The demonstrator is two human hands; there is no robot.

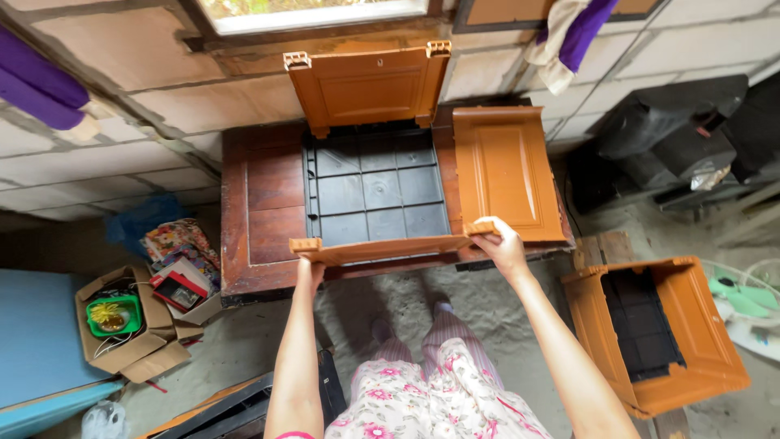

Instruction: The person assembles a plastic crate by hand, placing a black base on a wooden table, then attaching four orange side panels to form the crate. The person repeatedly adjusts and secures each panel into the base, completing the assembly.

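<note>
A black ribbed plastic base panel (375, 189) lies on a low dark wooden table (262, 203). An orange plastic panel (370, 83) stands upright at its far edge. I hold another orange panel (390, 248) along the base's near edge, seen edge-on. My left hand (309, 268) grips its left end and my right hand (500, 244) grips its right end. A third orange panel (504, 169) lies flat on the table, right of the base.
An assembled orange box with a black inside (662, 333) stands on the floor at right. At left sit a cardboard box holding a green tray (122, 321), a blue surface (36, 333) and some books. Black bags (674, 130) lie at back right. A block wall is behind.
</note>
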